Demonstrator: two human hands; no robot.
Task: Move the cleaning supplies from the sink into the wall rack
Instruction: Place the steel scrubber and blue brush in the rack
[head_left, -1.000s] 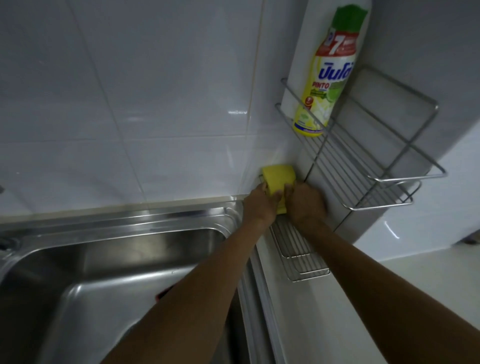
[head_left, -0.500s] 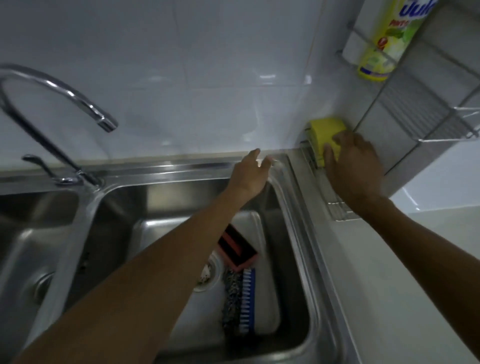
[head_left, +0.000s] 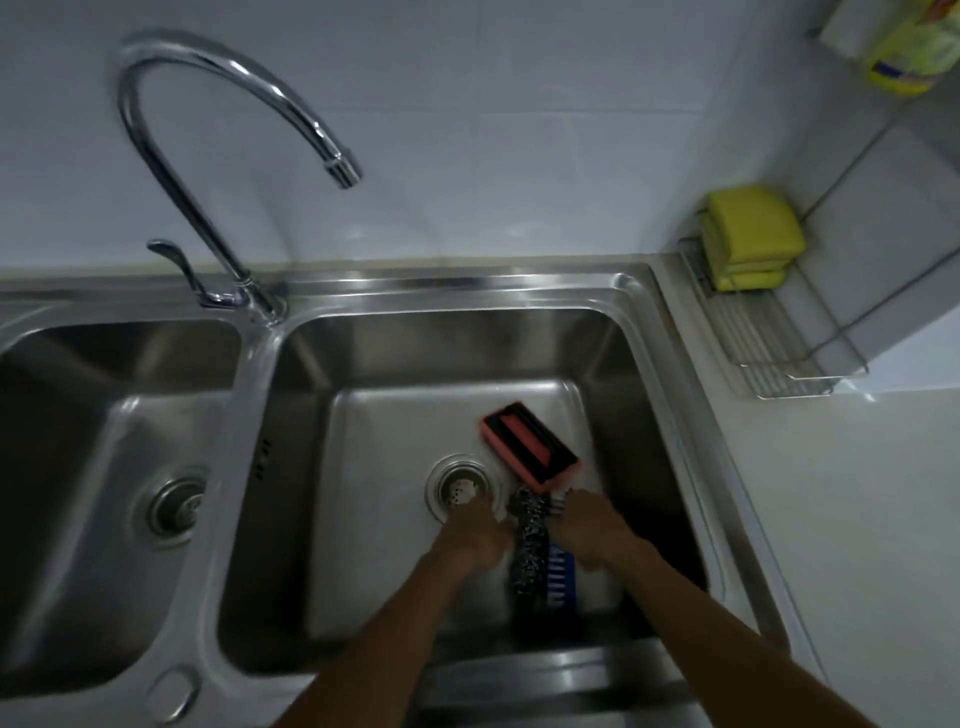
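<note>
Both my hands are down in the right basin of the steel sink (head_left: 467, 291). A dark mesh scourer (head_left: 527, 551) lies on the basin floor between my left hand (head_left: 475, 535) and my right hand (head_left: 592, 530). Beside the scourer is a blue brush (head_left: 561, 571), and my right hand covers its far end. Whether either hand grips anything is unclear. A red and black scrub pad with a handle (head_left: 530, 447) lies just beyond them. Stacked yellow sponges (head_left: 753, 234) sit at the back of the wire wall rack (head_left: 769, 358). A yellow-green detergent bottle (head_left: 904, 57) stands on the upper shelf.
A curved chrome tap (head_left: 208, 130) arches over the divider between the two basins. The drain strainer (head_left: 460, 488) lies just left of my left hand. A second basin (head_left: 104, 415) is on the left. White counter runs along the right of the sink.
Both hands have left the yellow sponges in the rack and dropped into the right basin. They now flank the scourer and the brush. My view has swung left and down.
</note>
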